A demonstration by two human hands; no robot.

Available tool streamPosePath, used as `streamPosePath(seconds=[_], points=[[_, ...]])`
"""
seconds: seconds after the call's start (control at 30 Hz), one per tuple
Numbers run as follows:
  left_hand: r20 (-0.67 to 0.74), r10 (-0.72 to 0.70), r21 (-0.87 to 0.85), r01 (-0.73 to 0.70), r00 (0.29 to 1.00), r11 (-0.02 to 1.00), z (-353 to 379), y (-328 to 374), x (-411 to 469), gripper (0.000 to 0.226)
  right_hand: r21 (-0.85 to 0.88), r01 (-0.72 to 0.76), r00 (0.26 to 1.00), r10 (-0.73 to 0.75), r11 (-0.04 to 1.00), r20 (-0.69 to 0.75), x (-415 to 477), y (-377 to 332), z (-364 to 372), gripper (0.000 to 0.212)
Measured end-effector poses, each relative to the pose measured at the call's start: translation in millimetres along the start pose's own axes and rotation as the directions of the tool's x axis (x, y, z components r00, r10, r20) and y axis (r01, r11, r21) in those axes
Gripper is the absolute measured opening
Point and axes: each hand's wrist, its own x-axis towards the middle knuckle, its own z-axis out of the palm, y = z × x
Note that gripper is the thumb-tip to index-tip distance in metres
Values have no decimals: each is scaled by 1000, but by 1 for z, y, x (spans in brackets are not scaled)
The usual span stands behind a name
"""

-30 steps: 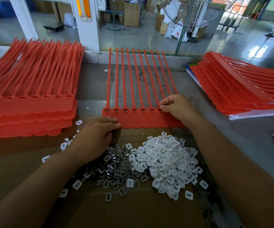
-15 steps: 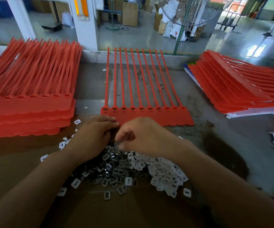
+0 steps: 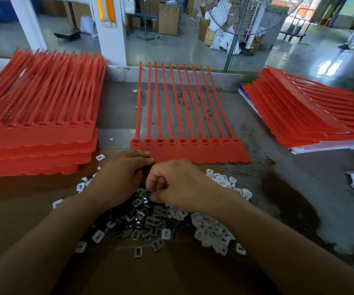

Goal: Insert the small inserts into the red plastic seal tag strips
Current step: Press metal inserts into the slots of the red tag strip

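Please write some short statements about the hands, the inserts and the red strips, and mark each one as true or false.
1. Both the left hand and the right hand are over the pile of inserts. True.
2. The right hand rests on the middle strip. False: its curled fingers pinch at the dark inserts, nearer than that strip.
3. Stacks of red strips lie at both sides: a left stack and a right stack. True.
4. All inserts are white. False: white inserts lie beside dark ones.

table (image 3: 246, 124); red strip (image 3: 188, 153) centre; left stack (image 3: 33, 143); right stack (image 3: 310, 116); cardboard (image 3: 12, 209) under inserts (image 3: 212, 233)
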Motion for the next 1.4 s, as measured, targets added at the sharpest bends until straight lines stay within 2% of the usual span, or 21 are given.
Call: streamPosePath(seconds=[0.23, 0.43, 0.57, 0.77, 1.0, 1.23, 1.4], points=[[12, 4, 0, -4, 1000, 1000, -2, 1, 0, 36, 39, 33, 999, -31, 999, -39, -2, 3, -6, 5], [6, -2, 6, 2, 1000, 1000, -1, 1, 0, 39, 110, 3, 985, 16, 994, -170, -4, 18, -28, 13], [-1, -9, -9, 8, 1000, 1000, -1, 1, -1, 40, 151, -69, 954, 109, 986, -279, -4, 46, -47, 13], [-5, -6, -4, 6, 1000, 1000, -1, 1, -1, 40, 238, -198, 861, 285, 951, -421, 0, 92, -60, 12], [6, -9, -7, 9, 1000, 1000, -1, 1, -1, 40, 167, -305, 794, 347, 938, -498, 13, 117, -73, 14], [6, -2, -1, 2, 1000, 1000, -2, 2, -2, 40, 79, -363, 790, 352, 928, -502, 25, 128, -72, 12], [3, -6, 1, 6, 1000, 1000, -1, 1, -2, 40, -10, -373, 833, 330, 928, -445, 27, 130, -72, 13]])
